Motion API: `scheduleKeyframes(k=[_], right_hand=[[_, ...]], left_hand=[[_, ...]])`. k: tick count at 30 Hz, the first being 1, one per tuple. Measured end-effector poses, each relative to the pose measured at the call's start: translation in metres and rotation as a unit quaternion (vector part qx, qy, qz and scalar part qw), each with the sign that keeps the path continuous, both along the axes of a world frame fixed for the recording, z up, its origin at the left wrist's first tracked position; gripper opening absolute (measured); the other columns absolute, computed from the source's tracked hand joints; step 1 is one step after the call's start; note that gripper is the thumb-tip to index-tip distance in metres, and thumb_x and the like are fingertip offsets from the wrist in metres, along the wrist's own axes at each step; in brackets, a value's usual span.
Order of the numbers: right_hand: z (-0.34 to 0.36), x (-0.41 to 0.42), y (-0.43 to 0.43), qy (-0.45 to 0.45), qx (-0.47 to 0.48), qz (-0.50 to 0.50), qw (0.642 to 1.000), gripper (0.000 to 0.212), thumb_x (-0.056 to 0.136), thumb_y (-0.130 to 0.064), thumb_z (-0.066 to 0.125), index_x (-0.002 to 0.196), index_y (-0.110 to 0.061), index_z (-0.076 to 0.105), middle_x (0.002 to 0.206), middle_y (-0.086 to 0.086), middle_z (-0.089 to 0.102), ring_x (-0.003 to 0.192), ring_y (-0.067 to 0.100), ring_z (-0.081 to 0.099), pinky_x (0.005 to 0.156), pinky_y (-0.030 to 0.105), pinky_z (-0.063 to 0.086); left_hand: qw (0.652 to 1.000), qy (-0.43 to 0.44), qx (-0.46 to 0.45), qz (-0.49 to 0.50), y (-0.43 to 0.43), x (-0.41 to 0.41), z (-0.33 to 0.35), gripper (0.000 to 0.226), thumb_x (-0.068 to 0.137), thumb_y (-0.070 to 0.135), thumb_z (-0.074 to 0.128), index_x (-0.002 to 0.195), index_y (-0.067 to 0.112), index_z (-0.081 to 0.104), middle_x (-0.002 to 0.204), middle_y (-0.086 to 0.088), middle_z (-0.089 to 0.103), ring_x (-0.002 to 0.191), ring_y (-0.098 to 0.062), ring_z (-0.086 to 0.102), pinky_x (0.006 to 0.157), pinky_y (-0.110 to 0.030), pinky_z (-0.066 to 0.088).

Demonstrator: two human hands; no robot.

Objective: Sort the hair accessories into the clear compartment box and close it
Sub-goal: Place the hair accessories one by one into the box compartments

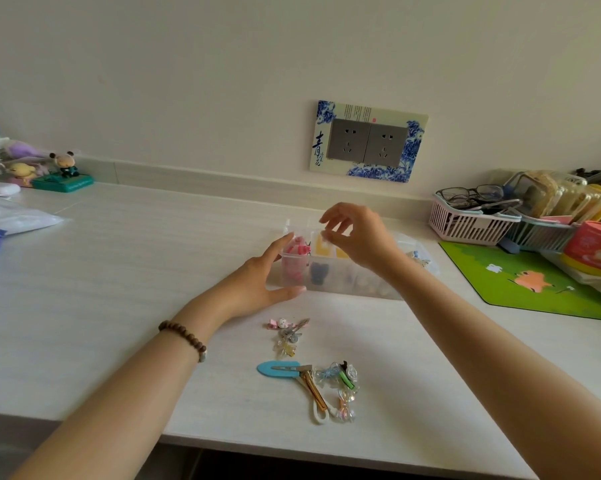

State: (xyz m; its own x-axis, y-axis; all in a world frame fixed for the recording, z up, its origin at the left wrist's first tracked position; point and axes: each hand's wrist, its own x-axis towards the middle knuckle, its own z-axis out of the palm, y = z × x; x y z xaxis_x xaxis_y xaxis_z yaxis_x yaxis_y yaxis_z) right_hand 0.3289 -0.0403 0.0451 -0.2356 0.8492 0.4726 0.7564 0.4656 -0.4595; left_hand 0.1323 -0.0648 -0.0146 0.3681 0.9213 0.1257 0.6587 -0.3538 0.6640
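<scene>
Clear box (340,275) on the white desk (153,271), lid open, several compartments already filled. Left hand (257,282), fingers spread, braces the box's left end. Right hand (358,233) hovers over the rear compartments, thumb and forefinger pinched; whether they hold anything cannot be told. Unsorted clips (313,379) lie on the desk nearer the person.

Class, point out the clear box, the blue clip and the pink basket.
Clear box (330,278): head view, front wall.
Blue clip (275,370): head view, its rounded left end.
Pink basket (465,224): head view, slatted front side.
</scene>
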Motion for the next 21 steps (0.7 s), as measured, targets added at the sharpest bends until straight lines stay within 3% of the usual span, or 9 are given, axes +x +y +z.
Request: scheduleKeyframes(k=[2,4,7,10,14,21], right_hand=[[-0.007,-0.001,-0.007,-0.088,0.064,-0.022,0.994,0.017,0.084,-0.02,0.063,0.101,-0.02,0.063,0.102,0.0,0.066,0.09,0.015,0.059,0.08,0.035,0.052],[-0.01,-0.004,-0.022,-0.09,0.1,0.018,0.991,0.015,0.084,-0.023,0.062,0.099,-0.021,0.065,0.101,-0.002,0.066,0.087,0.011,0.059,0.078,0.027,0.05],[-0.017,-0.003,-0.044,-0.046,-0.041,0.14,0.988,0.01,0.083,-0.022,0.065,0.092,-0.021,0.069,0.093,-0.006,0.068,0.075,0.002,0.059,0.069,0.013,0.048],[-0.033,0.003,-0.052,-0.05,-0.159,0.206,0.964,0.013,0.081,-0.027,0.069,0.093,-0.024,0.07,0.096,-0.007,0.069,0.08,0.004,0.061,0.073,0.021,0.052],[-0.049,-0.002,-0.056,-0.062,-0.187,0.228,0.954,0.024,0.075,-0.034,0.073,0.099,-0.029,0.07,0.107,-0.009,0.063,0.093,0.005,0.055,0.078,0.014,0.042],[-0.053,-0.002,-0.054,-0.044,-0.201,0.205,0.957,0.017,0.074,-0.023,0.076,0.083,-0.016,0.064,0.083,-0.01,0.06,0.075,-0.004,0.051,0.071,0.011,0.037]], left_hand=[[1.0,-0.012,0.006,-0.003,0.0,0.001,0.0,0.094,0.081,0.043,0.066,0.145,0.043,-0.002,0.154,0.003,0.027,0.134,-0.019,0.034,0.103,-0.032,0.032],[1.0,-0.018,0.013,-0.01,0.001,0.0,-0.001,0.092,0.082,0.04,0.066,0.145,0.041,0.0,0.154,0.004,0.026,0.133,-0.018,0.034,0.099,-0.029,0.032],[0.999,-0.029,0.003,-0.017,0.003,-0.002,-0.002,0.09,0.082,0.041,0.065,0.145,0.043,0.001,0.155,0.007,0.023,0.138,-0.018,0.028,0.106,-0.034,0.031],[1.0,-0.018,0.002,-0.015,0.003,-0.006,-0.003,0.09,0.081,0.046,0.064,0.143,0.049,-0.001,0.157,0.008,0.018,0.142,-0.017,0.021,0.113,-0.041,0.027],[1.0,-0.013,-0.004,-0.005,0.003,-0.007,-0.003,0.087,0.081,0.049,0.062,0.141,0.054,-0.002,0.158,0.009,0.016,0.142,-0.015,0.021,0.112,-0.038,0.027],[0.999,-0.032,-0.008,-0.004,0.001,-0.005,-0.003,0.082,0.083,0.05,0.06,0.142,0.052,0.003,0.156,0.007,0.022,0.142,-0.014,0.024,0.112,-0.036,0.026]])
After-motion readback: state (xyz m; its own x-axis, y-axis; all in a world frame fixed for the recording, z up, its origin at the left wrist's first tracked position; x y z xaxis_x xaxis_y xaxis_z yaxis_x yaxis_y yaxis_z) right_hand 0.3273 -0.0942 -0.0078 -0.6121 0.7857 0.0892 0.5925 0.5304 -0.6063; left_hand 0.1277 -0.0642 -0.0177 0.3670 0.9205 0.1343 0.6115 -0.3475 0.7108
